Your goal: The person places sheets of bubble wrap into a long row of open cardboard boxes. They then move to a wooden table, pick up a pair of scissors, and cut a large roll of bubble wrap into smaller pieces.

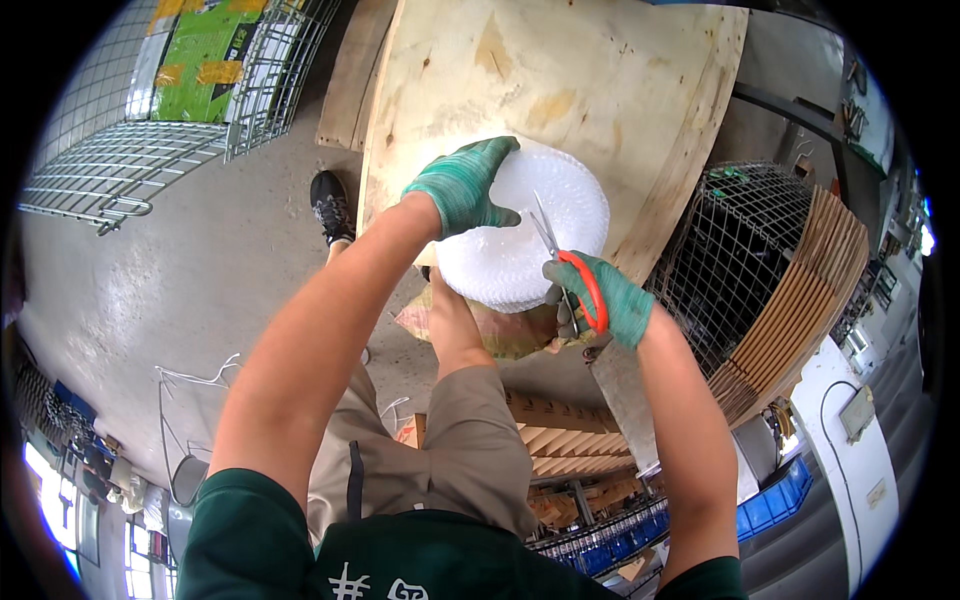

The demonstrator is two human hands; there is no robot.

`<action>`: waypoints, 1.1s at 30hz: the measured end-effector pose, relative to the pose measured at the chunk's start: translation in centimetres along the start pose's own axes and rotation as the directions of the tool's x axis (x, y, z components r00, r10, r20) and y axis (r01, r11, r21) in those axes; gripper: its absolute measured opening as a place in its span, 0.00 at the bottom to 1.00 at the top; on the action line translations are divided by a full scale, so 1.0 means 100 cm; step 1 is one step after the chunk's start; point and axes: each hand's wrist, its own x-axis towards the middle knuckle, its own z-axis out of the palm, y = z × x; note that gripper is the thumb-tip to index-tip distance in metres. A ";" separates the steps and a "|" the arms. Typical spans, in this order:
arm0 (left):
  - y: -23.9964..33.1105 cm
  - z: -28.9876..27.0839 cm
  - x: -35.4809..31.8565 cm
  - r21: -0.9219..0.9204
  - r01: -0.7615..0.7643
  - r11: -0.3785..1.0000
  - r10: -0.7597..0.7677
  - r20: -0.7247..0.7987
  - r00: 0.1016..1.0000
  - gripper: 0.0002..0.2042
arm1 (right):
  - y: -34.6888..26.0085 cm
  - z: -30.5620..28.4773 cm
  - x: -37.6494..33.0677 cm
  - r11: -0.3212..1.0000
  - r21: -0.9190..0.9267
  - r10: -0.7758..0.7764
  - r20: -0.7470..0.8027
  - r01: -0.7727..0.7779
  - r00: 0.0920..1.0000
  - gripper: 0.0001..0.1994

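A thick white disc-shaped bundle (pixel 530 262), its surface bumpy like bubble wrap, lies at the near edge of a plywood board (pixel 600 70). My left hand (pixel 465 185), in a green glove with a grey palm, rests on the bundle's far left part. Its fingers are stretched out and the thumb is apart. My right hand (pixel 610 300), gloved alike, is closed round scissors (pixel 590 285) with red handles at the bundle's near right side. The blades are slightly parted and point up and away over the white surface. Some right fingertips are hidden behind the handles.
A wire cage (pixel 130 150) holding a green box (pixel 195 60) stands at the far left. On the right is another wire basket (pixel 745 265) beside stacked brown slats (pixel 790 310). A yellowish sack (pixel 510 335) lies below the board. Blue bins (pixel 775 500) sit at the lower right.
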 end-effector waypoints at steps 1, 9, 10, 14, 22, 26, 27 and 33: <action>-0.002 0.004 -0.001 -0.004 -0.003 1.000 0.003 -0.041 0.999 0.48 | -0.005 0.000 0.002 1.000 -0.006 0.010 -0.002 -0.010 1.000 0.19; -0.006 0.033 -0.015 -0.140 0.036 0.989 -0.076 -0.285 0.956 0.46 | -0.034 -0.004 -0.014 0.988 -0.150 0.054 0.043 -0.047 0.998 0.20; -0.008 0.035 -0.015 -0.123 0.021 0.992 -0.058 -0.301 0.952 0.46 | -0.039 -0.002 -0.021 0.982 -0.180 0.062 0.038 -0.054 0.997 0.20; -0.013 0.038 -0.018 -0.172 0.029 0.985 -0.086 -0.330 0.940 0.41 | -0.053 -0.003 -0.042 0.837 -0.496 -0.197 0.122 0.232 0.973 0.12; -0.010 0.042 -0.021 -0.161 0.102 0.982 -0.168 -0.479 0.861 0.29 | -0.098 0.010 -0.033 0.892 -0.452 0.003 -0.004 -0.005 1.000 0.20; -0.010 0.039 -0.023 -0.138 0.168 0.976 -0.212 -0.445 0.870 0.29 | -0.117 0.014 -0.031 0.882 -0.463 0.094 -0.008 -0.087 0.996 0.24; -0.010 0.038 -0.023 -0.148 0.175 0.973 -0.224 -0.442 0.869 0.30 | -0.121 0.014 -0.028 0.877 -0.470 0.109 -0.014 -0.102 0.994 0.24; -0.006 0.033 -0.018 -0.191 0.214 0.958 -0.274 -0.385 0.882 0.31 | -0.136 0.022 -0.003 0.910 -0.374 0.172 -0.054 -0.180 0.984 0.23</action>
